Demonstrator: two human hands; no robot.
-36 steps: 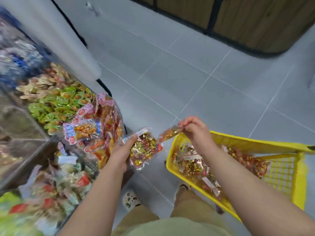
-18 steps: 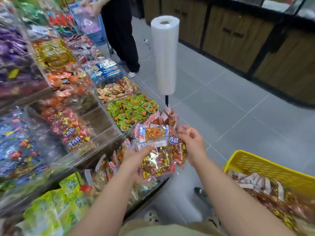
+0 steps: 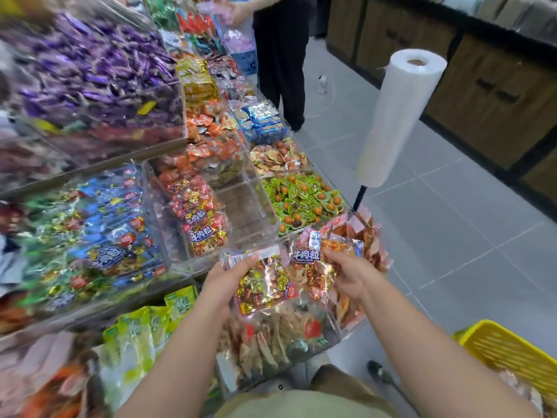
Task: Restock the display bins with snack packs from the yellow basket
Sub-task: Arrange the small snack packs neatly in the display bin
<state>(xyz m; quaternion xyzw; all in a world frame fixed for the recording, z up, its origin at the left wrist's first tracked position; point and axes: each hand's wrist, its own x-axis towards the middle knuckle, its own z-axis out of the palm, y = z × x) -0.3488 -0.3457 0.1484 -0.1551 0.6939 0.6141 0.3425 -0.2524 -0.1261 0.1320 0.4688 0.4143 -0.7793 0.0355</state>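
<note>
My left hand (image 3: 230,274) grips a clear snack pack (image 3: 263,286) full of gold and red wrapped pieces by its top left corner. My right hand (image 3: 349,274) pinches a second pack (image 3: 310,267) with a blue label, overlapping the first on its right. Both packs hang in front of the clear display bins. One bin (image 3: 199,215) just above my left hand holds several packs with the same blue label. The yellow basket (image 3: 506,354) sits at the lower right with a few packs showing inside.
An almost bare clear bin (image 3: 244,206) stands beside the matching packs, and a bin of green packs (image 3: 301,197) lies to its right. A white bag roll (image 3: 394,116) on a black post stands at the shelf corner. Another person (image 3: 280,55) stands farther along the aisle.
My view has swung from the basket and floor up to the shelves. Both hands carried their packs away from the basket and now hold them side by side before the bins.
</note>
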